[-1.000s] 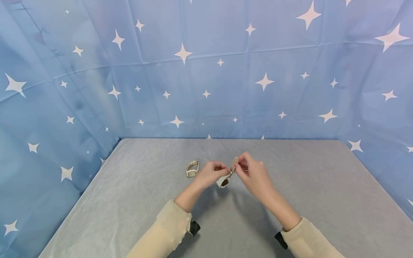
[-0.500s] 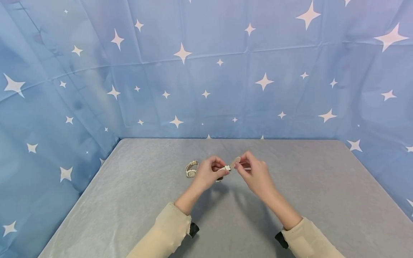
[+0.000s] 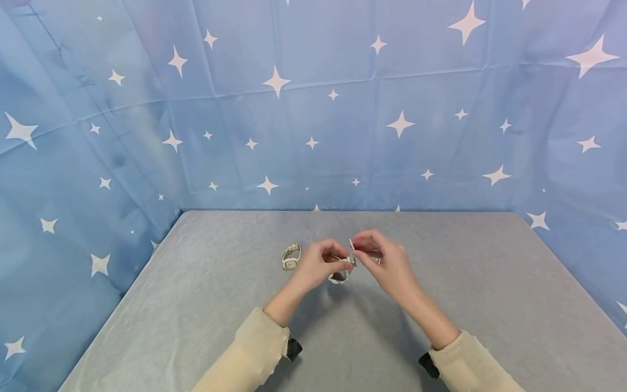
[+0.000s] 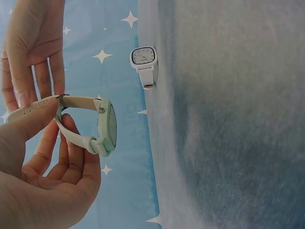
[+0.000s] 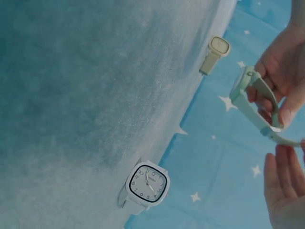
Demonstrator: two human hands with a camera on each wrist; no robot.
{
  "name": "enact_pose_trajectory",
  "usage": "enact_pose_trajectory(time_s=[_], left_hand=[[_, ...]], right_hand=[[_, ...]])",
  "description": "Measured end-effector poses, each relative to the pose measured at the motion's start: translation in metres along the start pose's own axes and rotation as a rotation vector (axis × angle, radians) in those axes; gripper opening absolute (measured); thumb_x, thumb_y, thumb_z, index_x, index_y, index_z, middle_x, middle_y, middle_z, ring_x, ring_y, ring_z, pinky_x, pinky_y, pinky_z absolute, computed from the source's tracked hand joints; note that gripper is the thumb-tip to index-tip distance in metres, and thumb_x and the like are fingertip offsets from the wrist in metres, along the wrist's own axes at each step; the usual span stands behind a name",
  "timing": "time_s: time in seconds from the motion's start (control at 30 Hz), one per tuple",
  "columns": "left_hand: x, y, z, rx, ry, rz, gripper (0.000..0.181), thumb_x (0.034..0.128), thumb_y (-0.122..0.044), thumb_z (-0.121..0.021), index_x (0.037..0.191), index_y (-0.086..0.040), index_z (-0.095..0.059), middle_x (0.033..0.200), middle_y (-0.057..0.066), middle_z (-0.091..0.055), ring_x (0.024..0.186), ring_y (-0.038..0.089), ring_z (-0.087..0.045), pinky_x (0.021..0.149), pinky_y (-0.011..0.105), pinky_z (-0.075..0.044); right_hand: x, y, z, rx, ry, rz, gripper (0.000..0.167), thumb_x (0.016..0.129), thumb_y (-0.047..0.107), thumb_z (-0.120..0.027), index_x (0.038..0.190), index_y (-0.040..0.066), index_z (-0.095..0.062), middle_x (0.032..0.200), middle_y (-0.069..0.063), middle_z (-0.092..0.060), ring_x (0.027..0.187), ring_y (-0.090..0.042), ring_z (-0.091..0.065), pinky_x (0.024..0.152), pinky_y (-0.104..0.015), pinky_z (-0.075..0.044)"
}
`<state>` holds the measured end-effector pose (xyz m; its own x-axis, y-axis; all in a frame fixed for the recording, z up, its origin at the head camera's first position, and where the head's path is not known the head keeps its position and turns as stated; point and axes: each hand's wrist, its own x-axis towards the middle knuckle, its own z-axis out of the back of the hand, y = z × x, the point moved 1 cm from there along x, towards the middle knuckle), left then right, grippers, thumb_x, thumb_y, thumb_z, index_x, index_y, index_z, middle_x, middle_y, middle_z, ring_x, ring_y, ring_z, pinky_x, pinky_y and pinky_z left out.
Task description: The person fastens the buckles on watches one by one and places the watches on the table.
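A pale green wristwatch (image 4: 108,126) is held up between both hands, its strap bent into a loop. My left hand (image 3: 317,264) pinches the strap between thumb and fingers close to the buckle (image 4: 62,98). On the free end of the strap (image 3: 351,245) are the fingertips of my right hand (image 3: 384,260). The watch case hangs below the left fingers in the head view. From the right wrist, the green case (image 5: 242,82) shows edge-on, and the right thumb is mostly out of frame.
A cream watch (image 3: 291,257) sits on the grey tabletop (image 3: 220,305), left of the left hand. A white watch (image 5: 148,182) stands on the table too; the right hand mostly hides it in the head view. Blue star-patterned cloth (image 3: 313,109) hangs behind and beside the table.
The strap's free end has turned from lying slanted, broad side showing, to edge-on and nearly upright. The watch case has swung into view below the left hand. Both arms stay about where they were.
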<state>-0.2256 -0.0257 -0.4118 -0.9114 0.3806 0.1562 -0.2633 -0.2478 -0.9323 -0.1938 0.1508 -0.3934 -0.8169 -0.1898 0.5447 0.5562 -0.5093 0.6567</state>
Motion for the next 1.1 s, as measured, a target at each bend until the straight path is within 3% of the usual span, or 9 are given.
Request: enact_pose_trajectory(time_s=[0.13, 0.3, 0.57, 0.67, 0.87, 1.1], left_hand=[[-0.0006, -0.0010, 0.0002, -0.023, 0.033, -0.005, 0.014, 0.0862, -0.005, -0.076, 0.098, 0.002, -0.070, 0.097, 0.021, -0.074, 0.076, 0.006, -0.068, 0.067, 0.018, -0.055], [-0.0014, -0.0027, 0.0005, -0.065, 0.044, 0.034, 0.018, 0.0879, -0.006, -0.074, 0.104, 0.000, -0.072, 0.103, 0.021, -0.074, 0.081, 0.009, -0.070, 0.072, 0.023, -0.058], [-0.0027, -0.0047, 0.0016, -0.139, 0.063, 0.058, 0.018, 0.0904, -0.005, -0.071, 0.106, 0.003, -0.071, 0.103, 0.024, -0.073, 0.089, 0.041, -0.071, 0.072, 0.036, -0.061], [-0.0019, -0.0038, 0.0026, -0.132, 0.057, 0.069, 0.017, 0.0906, -0.006, -0.071, 0.106, 0.001, -0.071, 0.103, 0.023, -0.073, 0.087, 0.035, -0.071, 0.073, 0.034, -0.060], [-0.0011, -0.0022, 0.0044, -0.116, 0.042, 0.057, 0.017, 0.0910, -0.008, -0.072, 0.105, 0.002, -0.072, 0.106, 0.021, -0.072, 0.081, 0.005, -0.067, 0.079, 0.036, -0.060], [-0.0011, -0.0003, 0.0056, -0.113, 0.031, 0.062, 0.018, 0.0916, -0.009, -0.071, 0.106, 0.001, -0.072, 0.106, 0.020, -0.072, 0.084, 0.004, -0.067, 0.081, 0.034, -0.059]], right_hand=[[0.0004, -0.0005, -0.0002, -0.004, -0.035, 0.059, 0.025, 0.087, 0.000, -0.074, 0.110, 0.009, -0.069, 0.098, -0.006, -0.076, 0.089, -0.019, -0.074, 0.076, -0.031, -0.061], [-0.0002, -0.0031, 0.0003, -0.002, -0.056, 0.101, 0.025, 0.086, -0.001, -0.074, 0.109, 0.010, -0.073, 0.100, -0.005, -0.075, 0.089, -0.018, -0.072, 0.075, -0.024, -0.060], [-0.0006, -0.0041, 0.0027, 0.023, -0.055, 0.100, 0.024, 0.086, -0.001, -0.075, 0.107, 0.010, -0.075, 0.099, -0.003, -0.074, 0.088, -0.013, -0.071, 0.075, -0.015, -0.057], [0.0001, -0.0029, 0.0040, 0.025, -0.054, 0.103, 0.024, 0.085, -0.001, -0.075, 0.107, 0.010, -0.076, 0.097, -0.003, -0.074, 0.086, -0.013, -0.071, 0.075, -0.015, -0.057], [0.0008, -0.0003, 0.0068, 0.012, -0.032, 0.093, 0.024, 0.085, -0.001, -0.075, 0.106, 0.010, -0.078, 0.098, -0.001, -0.073, 0.085, -0.012, -0.071, 0.074, -0.015, -0.057], [0.0010, -0.0012, 0.0080, -0.005, -0.013, 0.081, 0.023, 0.084, -0.002, -0.076, 0.104, 0.009, -0.079, 0.097, -0.002, -0.073, 0.084, -0.013, -0.071, 0.073, -0.016, -0.058]])
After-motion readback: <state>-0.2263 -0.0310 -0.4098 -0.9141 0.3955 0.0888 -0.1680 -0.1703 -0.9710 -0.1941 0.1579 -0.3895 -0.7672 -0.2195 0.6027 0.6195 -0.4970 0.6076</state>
